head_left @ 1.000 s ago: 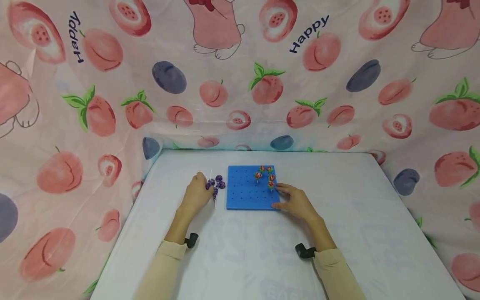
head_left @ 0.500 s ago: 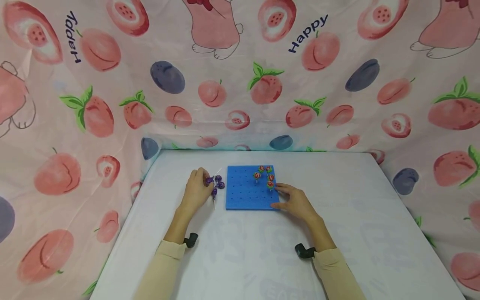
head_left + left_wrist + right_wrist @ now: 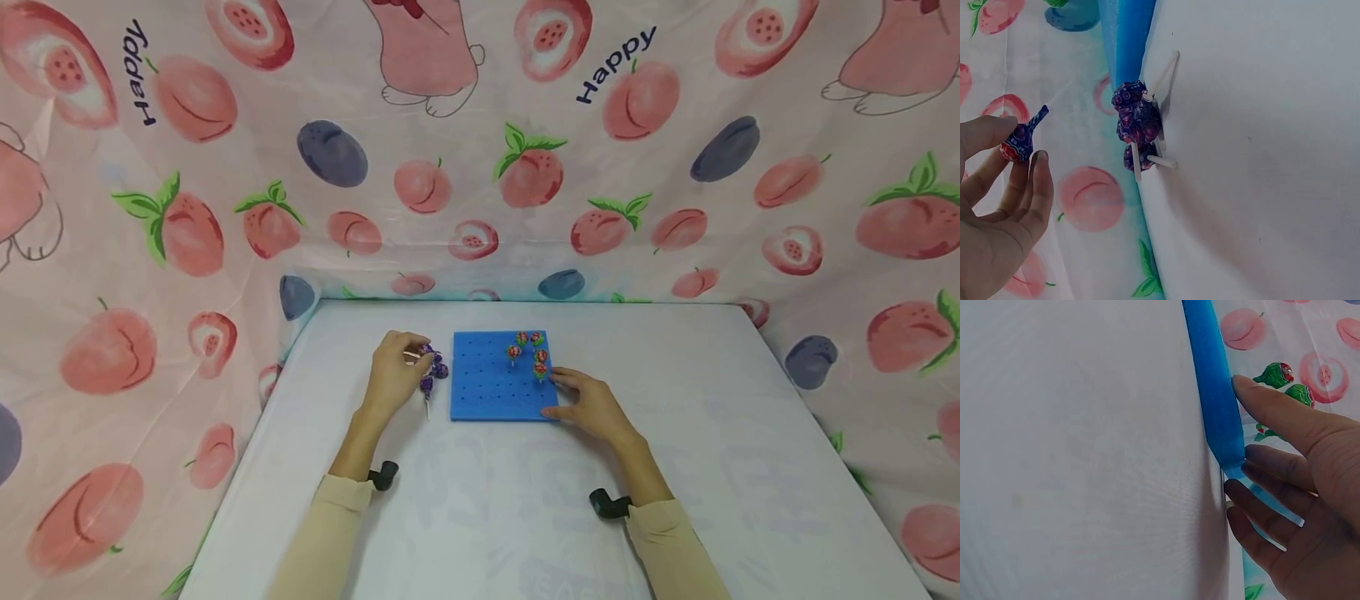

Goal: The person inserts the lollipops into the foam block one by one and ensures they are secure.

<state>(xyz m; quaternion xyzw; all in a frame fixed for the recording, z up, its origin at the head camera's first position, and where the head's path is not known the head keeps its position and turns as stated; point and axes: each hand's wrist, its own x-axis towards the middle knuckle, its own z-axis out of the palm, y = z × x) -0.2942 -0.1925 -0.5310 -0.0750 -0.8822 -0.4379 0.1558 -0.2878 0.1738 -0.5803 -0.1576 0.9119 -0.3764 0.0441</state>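
My left hand [image 3: 392, 375] pinches a purple-wrapped lollipop [image 3: 1017, 145] by its round head, raised off the table; in the left wrist view its white stick points away from the palm. Just beside that hand lies a small cluster of purple lollipops [image 3: 1140, 122], their sticks pointing different ways. A blue board [image 3: 483, 379] with rows of small holes lies to the right of them. Several red-and-green lollipops [image 3: 541, 357] stand upright in its right half. My right hand [image 3: 594, 406] rests against the board's right edge, thumb and fingertips touching it, fingers loosely bent.
All this lies on a white-covered table [image 3: 480, 500]. A fruit-printed cloth [image 3: 420, 242] hangs behind the table and along both sides. Each wrist bears a small black camera, with the left camera [image 3: 384, 476] close above the tabletop.
My left hand has lifted one purple lollipop from the cluster and turned it, so its stick now points leftward toward the palm in the head view. The right hand and board stay put.
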